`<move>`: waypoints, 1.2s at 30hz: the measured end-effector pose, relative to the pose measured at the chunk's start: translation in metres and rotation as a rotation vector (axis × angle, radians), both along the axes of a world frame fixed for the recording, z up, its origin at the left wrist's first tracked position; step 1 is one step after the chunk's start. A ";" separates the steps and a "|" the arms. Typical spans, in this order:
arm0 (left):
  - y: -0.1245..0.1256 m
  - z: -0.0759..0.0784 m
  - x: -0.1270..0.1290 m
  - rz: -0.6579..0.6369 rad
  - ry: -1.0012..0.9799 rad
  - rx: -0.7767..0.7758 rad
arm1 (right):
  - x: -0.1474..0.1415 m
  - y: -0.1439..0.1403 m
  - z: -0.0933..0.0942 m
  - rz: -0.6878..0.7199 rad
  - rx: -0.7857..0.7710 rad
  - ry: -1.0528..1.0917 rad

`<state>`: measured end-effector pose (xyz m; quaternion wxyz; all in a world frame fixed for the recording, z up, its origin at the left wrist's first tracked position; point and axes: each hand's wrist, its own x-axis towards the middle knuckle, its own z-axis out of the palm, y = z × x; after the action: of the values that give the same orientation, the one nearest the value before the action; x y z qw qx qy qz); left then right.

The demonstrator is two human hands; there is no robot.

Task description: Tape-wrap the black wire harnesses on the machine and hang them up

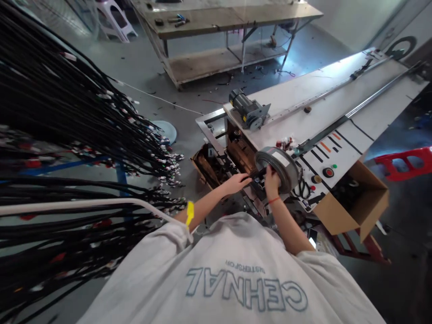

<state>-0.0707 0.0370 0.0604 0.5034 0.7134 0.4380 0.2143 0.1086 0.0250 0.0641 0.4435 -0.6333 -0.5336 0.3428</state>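
Grey drum between both hands — cable bundle left, cardboard box right.

We see hanging black cables crowding our left; the cardboard box blocks the right (bare machine top beyond).

A mass of black cables hung at the left. An open cardboard box sat under the control panel. A motor stood on the long white worktop. A red stool lay on the floor.
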 end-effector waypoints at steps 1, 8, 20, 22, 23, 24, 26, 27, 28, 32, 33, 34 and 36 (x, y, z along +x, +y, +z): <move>0.007 0.002 0.013 0.030 0.004 0.056 | 0.002 -0.017 0.005 -0.005 0.052 -0.062; 0.040 0.003 0.034 -0.004 0.016 0.112 | 0.112 -0.019 0.031 -0.145 0.256 -0.285; 0.038 -0.023 0.024 0.060 0.026 -0.027 | 0.040 -0.022 0.057 0.232 0.301 -0.374; 0.036 -0.024 0.021 0.077 0.012 -0.020 | 0.020 -0.041 0.039 0.336 0.256 -0.488; 0.034 -0.024 0.019 0.083 0.005 -0.019 | 0.015 -0.045 0.027 0.313 0.191 -0.548; 0.032 -0.023 0.018 0.089 -0.001 -0.023 | 0.013 -0.044 0.014 0.255 0.116 -0.597; 0.027 -0.021 0.015 0.101 -0.013 -0.033 | 0.016 -0.033 -0.010 0.167 -0.013 -0.634; 0.025 -0.019 0.014 0.105 -0.021 -0.036 | 0.019 -0.025 -0.019 0.168 -0.054 -0.621; 0.023 -0.018 0.013 0.109 -0.030 -0.040 | 0.023 -0.018 -0.026 0.183 -0.073 -0.591; 0.016 -0.017 0.010 0.102 -0.054 -0.050 | 0.037 -0.012 -0.030 0.238 0.005 -0.416; 0.015 -0.018 0.009 0.101 -0.062 -0.053 | 0.039 -0.015 -0.029 0.245 0.025 -0.376; 0.013 -0.019 0.008 0.101 -0.072 -0.057 | 0.040 -0.019 -0.027 0.250 0.028 -0.342; 0.009 -0.022 0.008 0.101 -0.094 -0.070 | 0.040 -0.024 -0.022 0.248 -0.004 -0.294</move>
<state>-0.0627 0.0459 0.0381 0.5364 0.6617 0.4564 0.2572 0.1490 0.0008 0.0420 0.3137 -0.6068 -0.6661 0.2995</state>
